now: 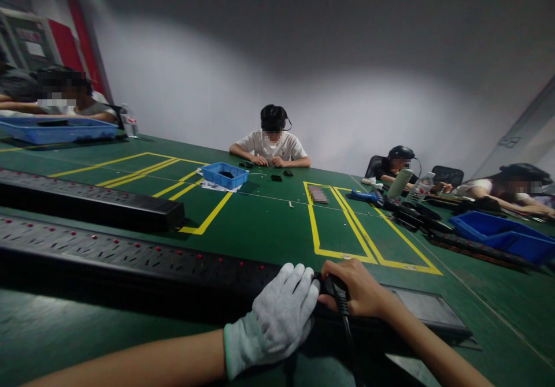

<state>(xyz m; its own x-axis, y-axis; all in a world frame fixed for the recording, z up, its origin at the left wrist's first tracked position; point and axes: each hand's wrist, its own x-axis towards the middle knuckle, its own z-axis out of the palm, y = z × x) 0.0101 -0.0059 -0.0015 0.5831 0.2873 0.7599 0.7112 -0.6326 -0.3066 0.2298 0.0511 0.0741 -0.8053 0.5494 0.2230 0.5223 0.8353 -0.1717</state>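
Note:
My left hand [284,312], in a pale grey glove, wraps over the near right part of a long black power strip [143,260] with red dots along its top. Right beside it, my bare right hand [358,286] has its fingers closed round a black cable plug [340,294] at the strip. From the plug a black cord [350,341] runs down toward the bottom edge. The plug's front end is hidden by my fingers. Beyond my right hand shows a flat grey panel [427,312] on a black body.
A second black strip [87,196] lies behind at left. On the green table [269,225] are yellow tape outlines, a small blue tray [225,176], a phone [318,194] and a large blue bin [505,234]. Several people sit round the table; one faces me [274,144].

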